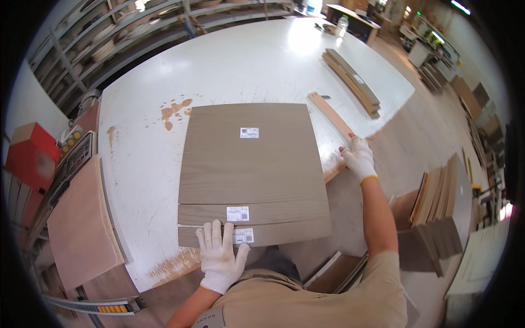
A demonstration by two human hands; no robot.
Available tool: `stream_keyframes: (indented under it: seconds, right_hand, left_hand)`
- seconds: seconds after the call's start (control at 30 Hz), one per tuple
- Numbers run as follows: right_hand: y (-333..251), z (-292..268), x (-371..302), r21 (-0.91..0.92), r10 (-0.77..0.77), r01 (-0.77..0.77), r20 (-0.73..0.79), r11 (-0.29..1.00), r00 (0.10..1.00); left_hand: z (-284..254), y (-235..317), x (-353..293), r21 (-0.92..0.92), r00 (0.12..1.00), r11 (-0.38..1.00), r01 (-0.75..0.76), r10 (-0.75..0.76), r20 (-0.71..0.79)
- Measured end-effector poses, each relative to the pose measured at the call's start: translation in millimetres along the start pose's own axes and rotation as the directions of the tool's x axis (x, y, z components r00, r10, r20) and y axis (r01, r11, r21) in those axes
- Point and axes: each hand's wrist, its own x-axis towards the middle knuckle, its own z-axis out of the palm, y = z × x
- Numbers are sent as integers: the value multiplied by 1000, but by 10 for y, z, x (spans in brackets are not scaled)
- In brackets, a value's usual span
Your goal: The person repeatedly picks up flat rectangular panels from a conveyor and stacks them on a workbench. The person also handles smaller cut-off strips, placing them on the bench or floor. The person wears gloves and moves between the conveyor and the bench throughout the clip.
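My left hand (223, 259), in a white knit glove, lies with fingers spread on the front edge of a narrow grey-brown wood-grain strip (290, 233), beside its white label. Behind that strip lies another narrow strip (284, 214), and beyond it a large square panel (251, 169) of the same colour, also labelled. These boards sit close together on the white table. To the right, my gloved right hand (359, 159) is closed around the near end of a long pale wooden strip (328, 113), which points away from me.
A stack of narrow boards (351, 82) lies at the table's far right, and a clear bottle (342, 26) stands at the far edge. Boards lean (443, 208) on the right floor. On the left are a red box (33, 154) and a pinkish board (85, 224).
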Motion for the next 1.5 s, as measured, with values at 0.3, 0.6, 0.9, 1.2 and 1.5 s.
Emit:
stream_keyframes:
  seconds: [0.3,0.6,0.9,1.2,1.5]
  right_hand:
    - [-7,241,1395,-188,144,-90,297,978,944]
    - [-1224,305,1675,-7,-27,30,292,1000,956]
    - [-1229,403,1324,-71,-87,113,306,991,948]
    - [-348,68,66,-119,84,-52,278,991,957]
    - [253,-67,-1117,54,52,-51,-29,997,998]
  left_hand:
    - [335,-44,132,17,982,991,132,-129,-140]
    - [247,-197,319,-15,984,995,102,-103,-146]
    - [119,-917,975,93,995,994,50,-42,-88]
    - [85,-1594,1974,116,982,986,-117,97,161]
    - [144,-1632,2294,188,950,952,-242,193,245]
